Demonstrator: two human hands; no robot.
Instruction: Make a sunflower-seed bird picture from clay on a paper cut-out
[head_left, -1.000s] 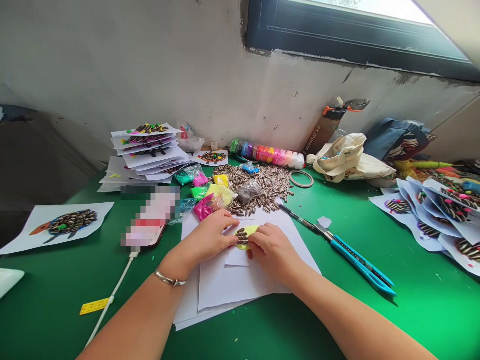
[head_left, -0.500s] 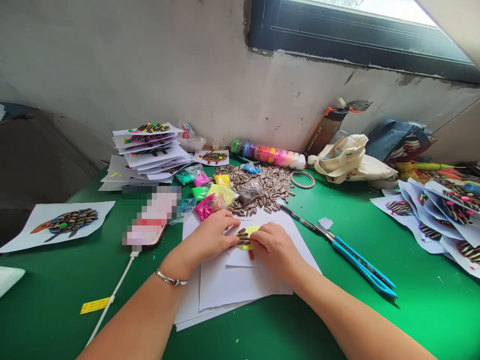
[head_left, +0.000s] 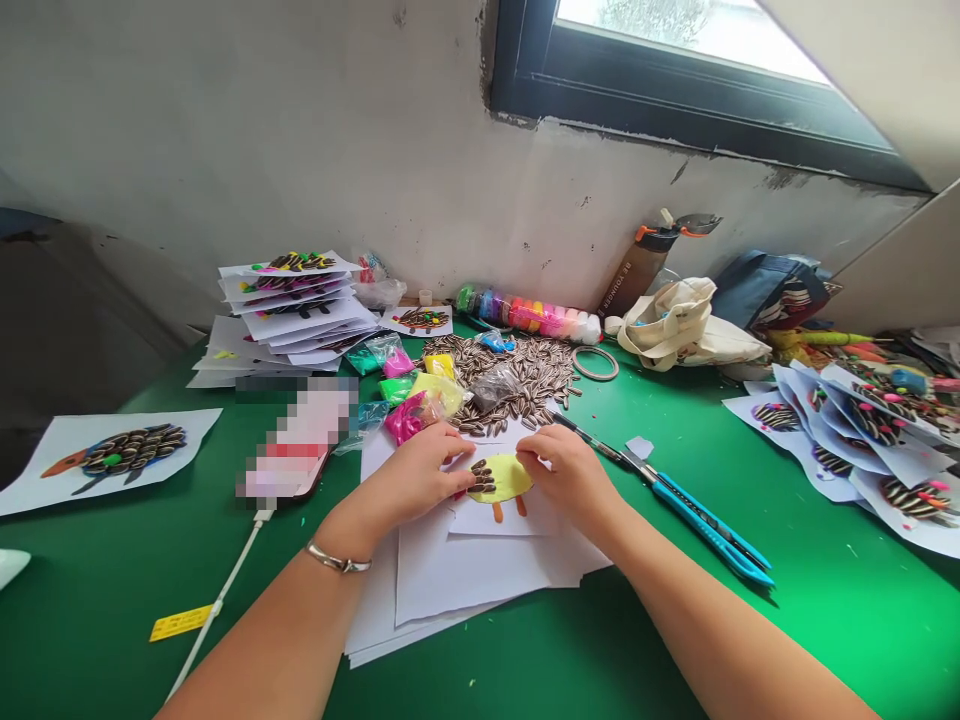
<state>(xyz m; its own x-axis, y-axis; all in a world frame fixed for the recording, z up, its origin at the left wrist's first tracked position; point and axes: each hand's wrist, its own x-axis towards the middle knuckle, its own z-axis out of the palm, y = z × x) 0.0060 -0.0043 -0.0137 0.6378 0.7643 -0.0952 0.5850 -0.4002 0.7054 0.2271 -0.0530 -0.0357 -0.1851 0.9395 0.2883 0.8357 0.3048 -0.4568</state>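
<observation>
A small white card lies on a stack of white paper. On it is a flat yellow clay oval with two orange legs below. Several striped sunflower seeds sit in rows on the oval's left part. My left hand rests at the card's left side, thumb and fingers apart, thumb tip by the seeds. Above the oval's right end, my right hand has its thumb and fingertips pinched together; whatever may be between them is hidden.
Behind the paper lies a pile of sunflower seeds with bags of coloured clay. To the right are a blue craft knife and a tape ring. Seed pictures lie left and right; a phone is charging.
My right hand has moved right off the oval, uncovering its right part and the second orange leg. My left hand stays beside the card. The camera view has shifted slightly.
</observation>
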